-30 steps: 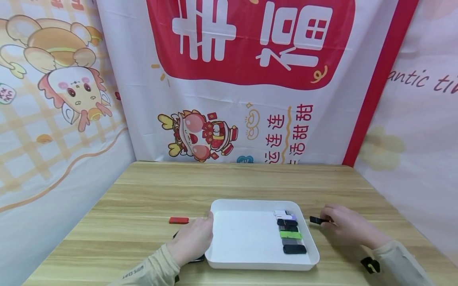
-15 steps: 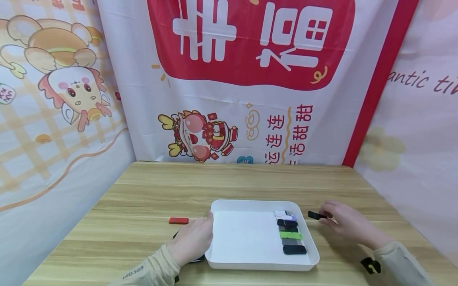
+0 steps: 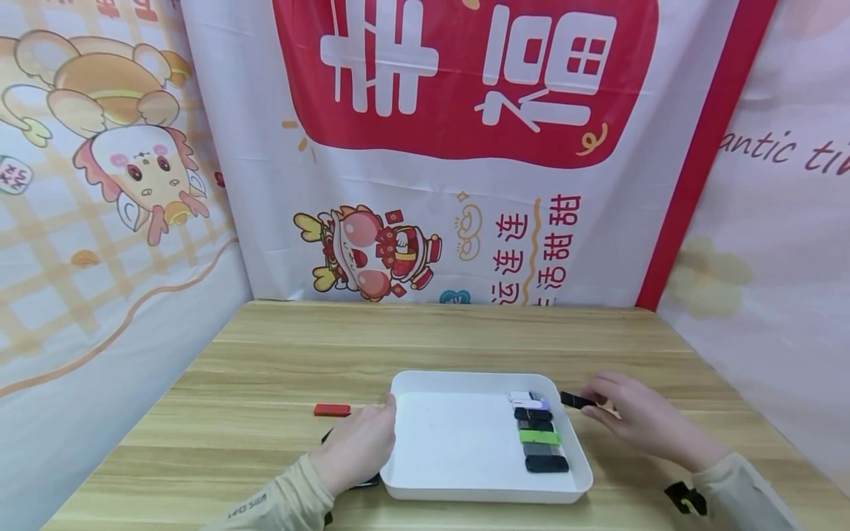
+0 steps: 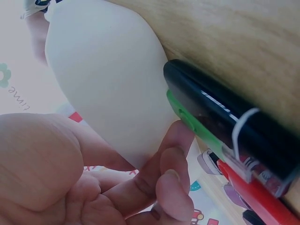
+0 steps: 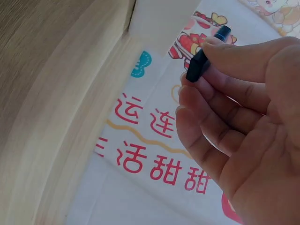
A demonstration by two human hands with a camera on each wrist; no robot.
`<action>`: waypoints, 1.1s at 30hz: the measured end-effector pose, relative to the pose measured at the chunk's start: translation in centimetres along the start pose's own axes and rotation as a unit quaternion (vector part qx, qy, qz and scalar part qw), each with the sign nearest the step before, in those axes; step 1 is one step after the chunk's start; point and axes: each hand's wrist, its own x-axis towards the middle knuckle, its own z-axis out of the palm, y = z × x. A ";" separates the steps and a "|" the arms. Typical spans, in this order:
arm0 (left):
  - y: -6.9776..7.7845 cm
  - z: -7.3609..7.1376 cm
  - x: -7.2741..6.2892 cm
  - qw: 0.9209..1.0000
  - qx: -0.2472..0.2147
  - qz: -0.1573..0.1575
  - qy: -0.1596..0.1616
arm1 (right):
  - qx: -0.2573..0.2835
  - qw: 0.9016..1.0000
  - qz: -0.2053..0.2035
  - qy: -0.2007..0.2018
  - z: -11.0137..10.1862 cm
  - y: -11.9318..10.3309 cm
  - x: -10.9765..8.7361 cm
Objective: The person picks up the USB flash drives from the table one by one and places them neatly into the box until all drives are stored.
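Observation:
A white rectangular tray (image 3: 451, 435) lies on the table. My left hand (image 3: 358, 442) grips its left wall, the thumb and fingers on either side of it in the left wrist view. Several small USB sticks form a column along the tray's right side, among them a lime-green one (image 3: 539, 437) and a black one (image 3: 547, 463) nearest me. My right hand (image 3: 640, 420) pinches a black USB stick (image 3: 576, 400) between thumb and fingertips, just outside the tray's right wall. In the right wrist view that stick (image 5: 199, 65) is tilted, its far end free.
To the left of the tray lies a red stick (image 3: 332, 409). Beside the left hand, the left wrist view shows a larger black object (image 4: 220, 108), a green-edged one (image 4: 197, 124) and more sticks, partly hidden in the head view. Printed cloth (image 3: 372, 177) hangs behind the table (image 3: 425, 332).
My right hand has moved left and slightly away from me with the black USB stick, toward the tray's right wall. The left hand and tray have stayed put.

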 end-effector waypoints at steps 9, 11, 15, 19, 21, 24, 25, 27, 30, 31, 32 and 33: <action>-0.1 0.0 0.1 1.000 0.011 0.013 0.002 | 0.049 0.999 0.011 -0.013 -0.5 -1.6 0.6; -0.1 0.0 0.1 1.000 0.011 0.016 0.004 | 0.058 0.998 0.001 -0.015 -0.4 -2.0 0.7; -0.1 0.1 0.1 1.000 0.011 0.017 0.006 | 0.067 0.997 -0.014 -0.022 -0.2 -2.8 0.8; -0.1 0.1 0.1 1.000 0.014 0.016 0.008 | 0.078 0.996 0.000 -0.049 -0.1 -3.7 0.9; 0.0 0.1 0.1 1.000 0.013 0.013 0.008 | 0.083 0.995 -0.008 -0.052 -0.1 -4.2 1.0; 0.1 0.0 0.0 1.000 0.011 0.009 0.005 | 0.096 0.993 -0.016 -0.071 0.0 -4.9 1.0; 0.1 0.0 0.0 1.000 0.010 0.009 0.004 | 0.099 0.992 -0.023 -0.075 0.1 -5.1 1.1; 0.1 0.0 0.0 1.000 0.010 0.008 0.004 | 0.104 0.990 -0.034 -0.085 0.3 -5.4 1.1; 0.0 0.1 0.0 1.000 0.016 0.010 0.006 | 0.101 0.989 -0.044 -0.100 0.5 -5.8 1.2; 0.0 0.1 0.1 1.000 0.018 0.011 0.007 | 0.096 0.989 -0.046 -0.107 0.6 -5.9 1.3; 0.0 0.1 0.1 1.000 0.021 0.012 0.009 | 0.096 0.987 -0.040 -0.122 0.5 -6.0 1.3; 0.0 0.2 0.1 1.000 0.023 0.013 0.010 | 0.095 0.985 -0.034 -0.138 0.5 -6.2 1.4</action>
